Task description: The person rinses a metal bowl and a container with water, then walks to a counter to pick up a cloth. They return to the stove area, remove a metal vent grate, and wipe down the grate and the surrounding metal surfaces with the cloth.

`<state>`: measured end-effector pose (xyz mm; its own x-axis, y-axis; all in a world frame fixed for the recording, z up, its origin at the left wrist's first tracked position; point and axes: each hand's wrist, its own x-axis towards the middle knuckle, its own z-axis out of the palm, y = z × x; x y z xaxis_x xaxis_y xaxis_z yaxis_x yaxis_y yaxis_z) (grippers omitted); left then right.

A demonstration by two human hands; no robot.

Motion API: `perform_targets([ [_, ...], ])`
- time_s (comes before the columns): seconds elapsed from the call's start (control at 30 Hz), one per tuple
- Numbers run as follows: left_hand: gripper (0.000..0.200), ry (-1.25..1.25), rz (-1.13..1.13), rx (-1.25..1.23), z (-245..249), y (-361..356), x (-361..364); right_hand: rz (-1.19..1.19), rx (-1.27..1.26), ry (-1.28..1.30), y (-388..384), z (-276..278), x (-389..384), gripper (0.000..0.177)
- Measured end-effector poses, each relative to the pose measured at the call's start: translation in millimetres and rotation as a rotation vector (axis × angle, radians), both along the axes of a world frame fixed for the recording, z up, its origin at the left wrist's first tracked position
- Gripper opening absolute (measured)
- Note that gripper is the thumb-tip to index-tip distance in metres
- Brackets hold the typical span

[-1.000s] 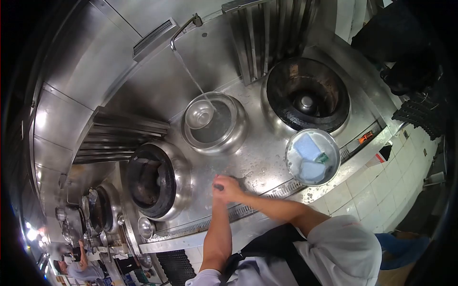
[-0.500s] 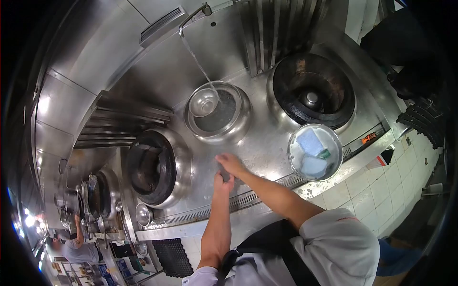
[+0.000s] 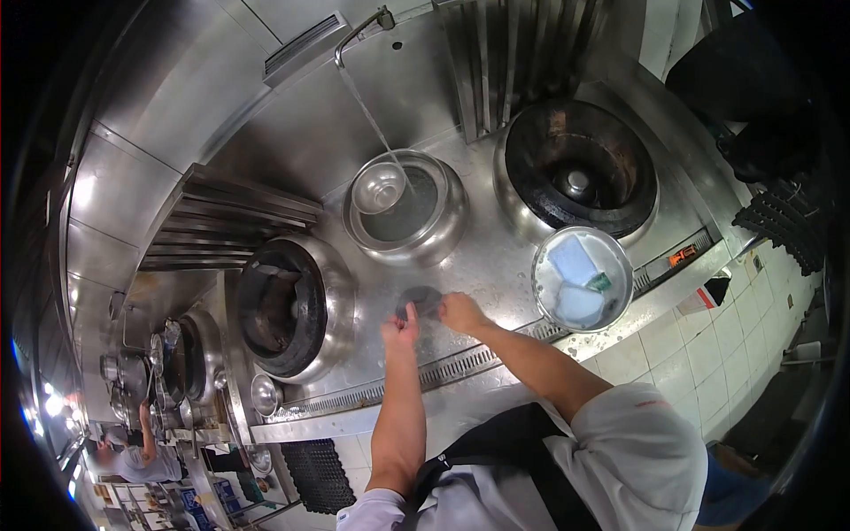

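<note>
A dark, flat, rounded piece, perhaps a mesh or scouring pad, is held between both hands above the steel counter. My left hand pinches its lower left edge, thumb pointing up. The fingers of my right hand are closed on its right edge. Beyond the hands sits a round water basin with a metal bowl in it, under a thin stream of water. To the right of my right hand stands a metal pot with light blue sponges and a green scrubber in liquid.
Two wok burners with dark rims stand left and right. A faucet hangs over the basin. A slotted drain runs along the counter's front edge, with a small bowl beside it. Another person is at the far left.
My hands, close together before, are now apart, with the dark piece spread between them. My right hand has moved right and its fingers have closed.
</note>
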<state>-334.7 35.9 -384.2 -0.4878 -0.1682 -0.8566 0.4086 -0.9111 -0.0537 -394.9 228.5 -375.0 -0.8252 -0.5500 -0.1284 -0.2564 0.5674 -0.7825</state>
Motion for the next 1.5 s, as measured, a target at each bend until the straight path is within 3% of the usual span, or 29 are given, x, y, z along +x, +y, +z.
perform_targets([
  [0.03, 0.038, 0.01, -0.017, -0.04, -15.0, -5.2, 3.9, -0.022, -0.017, 0.151, 5.6, 6.5, 0.1, 0.024],
  [0.07, 0.039, -0.194, -0.103, -0.16, 3.3, 7.5, 4.6, -0.045, -0.033, 0.301, 9.0, 8.3, -0.7, 0.023],
  [0.13, 0.043, -0.597, -0.273, -0.399, 46.3, 41.1, 7.7, -0.07, -0.253, 0.344, 5.6, 10.9, -7.6, 0.025],
  [0.23, 0.047, -0.516, -0.576, -0.327, 92.4, 69.2, 15.0, -0.055, -0.486, 0.256, -13.3, 10.6, -4.1, 0.026],
  [0.33, 0.045, 0.16, -0.691, -0.4, 53.1, 62.5, 13.2, -0.011, -0.6, 0.179, -23.9, 50.1, 23.4, 0.023],
  [0.37, 0.045, 0.313, -0.703, -0.454, 11.5, 48.0, 11.1, -0.001, -0.643, 0.202, -24.7, 68.2, 37.3, 0.022],
  [0.43, 0.046, 0.523, -0.712, -0.621, -119.6, 6.2, 3.8, -0.008, -0.667, 0.198, -31.7, 73.6, 49.2, 0.019],
  [0.5, 0.046, 0.618, -0.708, -0.789, -196.0, -15.2, 4.4, -0.042, -0.643, 0.133, -40.8, 61.2, 54.7, 0.015],
  [0.53, 0.046, 0.652, -0.711, -0.849, -209.3, -19.5, 5.0, -0.058, -0.619, 0.125, -41.3, 61.4, 55.4, 0.017],
  [0.63, 0.039, 1.18, -0.464, -0.525, -167.8, 22.5, 5.3, -0.096, -0.497, 0.091, -40.8, 57.7, 51.2, 0.024],
  [0.7, 0.038, 0.863, -0.574, -0.548, -131.2, 43.7, 10.0, -0.105, -0.351, 0.043, -39.7, 37.1, 34.3, 0.026],
  [0.83, 0.036, 0.226, -0.757, -0.569, -58.8, 68.7, 3.9, -0.171, -0.462, -0.036, -37.0, 10.2, 4.6, 0.033],
  [0.9, 0.042, 0.115, -0.655, -0.54, -20.9, 78.1, -1.1, -0.283, -0.378, -0.205, -37.0, -4.2, -9.8, 0.035],
  [1.0, 0.042, 0.127, -0.45, -0.287, -6.9, 60.5, -8.3, -0.332, -0.889, -0.643, -35.7, -55.9, -14.2, 0.036],
  [1.03, 0.041, 0.163, -0.373, -0.167, -7.6, 50.1, -11.1, -0.265, -1.003, -0.853, -21.9, -30.4, -5.1, 0.034],
  [1.13, 0.045, 0.149, -0.201, -0.203, -9.9, 35.3, -17.2, -0.148, -0.863, -0.684, -11.3, -43.8, 16.8, 0.034],
  [1.2, 0.049, 0.066, -0.211, -0.045, 6.1, 21.1, -16.9, -0.063, -0.469, -0.338, 2.3, -39.1, 15.9, 0.028],
  [1.27, 0.055, -0.057, -0.273, -0.07, 23.1, 21.5, -11.5, 0.019, -0.161, -0.106, 15.3, -32.9, 7.1, 0.022],
  [1.33, 0.061, -0.221, -0.388, -0.284, 42.4, 27.5, -1.3, 0.093, 0.057, 0.013, 22.0, -27.6, -4.9, 0.018],
  [1.43, 0.059, -0.479, -0.651, -0.468, 93.7, 59.8, 9.0, 0.002, -0.183, 0.277, 16.3, -20.3, -6.2, 0.013],
  [1.5, 0.059, -0.211, -0.729, -0.414, 55.3, 53.2, 11.7, 0.003, -0.423, 0.23, 0.5, -8.4, -0.3, 0.012],
])
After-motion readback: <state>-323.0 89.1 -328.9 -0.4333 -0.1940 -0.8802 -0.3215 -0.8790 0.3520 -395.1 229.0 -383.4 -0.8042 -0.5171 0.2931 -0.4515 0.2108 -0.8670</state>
